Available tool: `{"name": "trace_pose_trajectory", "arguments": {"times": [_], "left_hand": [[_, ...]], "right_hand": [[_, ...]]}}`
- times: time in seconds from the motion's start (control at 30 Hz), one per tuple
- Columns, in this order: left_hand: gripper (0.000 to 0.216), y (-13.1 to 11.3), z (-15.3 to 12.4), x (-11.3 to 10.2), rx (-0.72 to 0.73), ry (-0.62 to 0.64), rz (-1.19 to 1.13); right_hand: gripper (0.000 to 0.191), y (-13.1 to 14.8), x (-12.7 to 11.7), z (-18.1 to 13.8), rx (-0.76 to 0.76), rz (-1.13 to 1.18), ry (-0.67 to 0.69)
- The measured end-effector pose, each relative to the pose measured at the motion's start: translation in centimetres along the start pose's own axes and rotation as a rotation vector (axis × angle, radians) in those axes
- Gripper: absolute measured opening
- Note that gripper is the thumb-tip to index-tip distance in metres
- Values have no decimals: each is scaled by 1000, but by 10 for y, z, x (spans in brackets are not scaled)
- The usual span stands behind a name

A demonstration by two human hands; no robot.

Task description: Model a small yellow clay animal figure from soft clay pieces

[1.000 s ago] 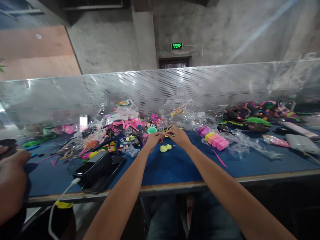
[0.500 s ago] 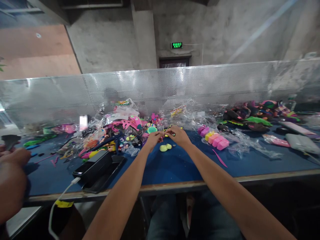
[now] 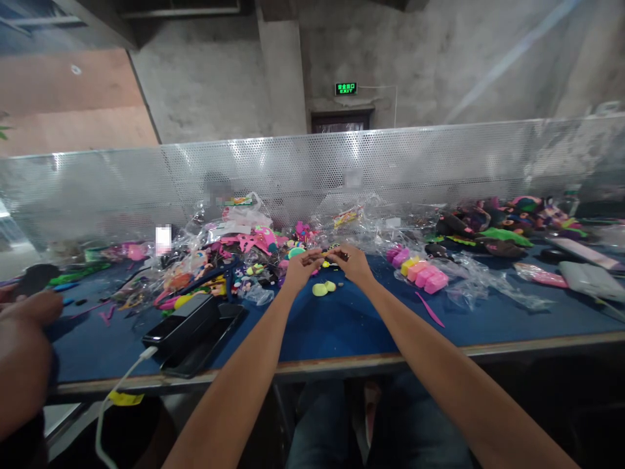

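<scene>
Over the middle of the blue table, my left hand (image 3: 303,270) is held with its fingers stretched towards the right, and nothing can be made out in them. Facing it across a small gap, my right hand (image 3: 355,266) has its thumb and fingers drawn together; whatever they pinch is too small to name. A small yellow bit (image 3: 326,264) shows between the two hands. Just below them, two flat pale-yellow clay-like pieces (image 3: 319,289) lie side by side on the table. A tiny greyish lump (image 3: 340,284) sits right of these pieces.
Toys and clear wrappers (image 3: 249,241) are heaped at left. A black case (image 3: 183,322) with a white cable stands near the front edge. Right are pink, orange, yellow and purple blocks (image 3: 432,280) and a purple knife-like tool (image 3: 430,309). Another person's hand (image 3: 36,306) holds something dark.
My hands have moved apart from near contact, and my left fingers have straightened. At far left, the other person's dark object has tilted and shifted right.
</scene>
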State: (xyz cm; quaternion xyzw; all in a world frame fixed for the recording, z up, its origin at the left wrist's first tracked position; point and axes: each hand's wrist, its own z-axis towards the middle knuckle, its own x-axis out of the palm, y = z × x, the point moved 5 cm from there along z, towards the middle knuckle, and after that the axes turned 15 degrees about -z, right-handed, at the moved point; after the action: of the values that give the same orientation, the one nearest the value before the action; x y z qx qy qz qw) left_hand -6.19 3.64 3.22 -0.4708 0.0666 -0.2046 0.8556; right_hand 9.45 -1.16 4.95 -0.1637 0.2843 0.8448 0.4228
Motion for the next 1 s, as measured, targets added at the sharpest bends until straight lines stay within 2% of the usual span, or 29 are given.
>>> {"name": "trace_pose_trajectory", "arguments": {"times": [0.17,0.4,0.63,1.0], "left_hand": [[41,-4,-1,-1,31,-23,102],[33,-9,-3,0,59,-40,128],[31,-12,-6,3,61,-17,242],[42,-16,-3,-2,31,-79,124]], "right_hand": [[26,-1,1,-1,-1,47,2],[28,-3,5,-1,6,55,22],[27,0,4,-1,-14,69,30],[24,0,4,0,-48,47,42]]}}
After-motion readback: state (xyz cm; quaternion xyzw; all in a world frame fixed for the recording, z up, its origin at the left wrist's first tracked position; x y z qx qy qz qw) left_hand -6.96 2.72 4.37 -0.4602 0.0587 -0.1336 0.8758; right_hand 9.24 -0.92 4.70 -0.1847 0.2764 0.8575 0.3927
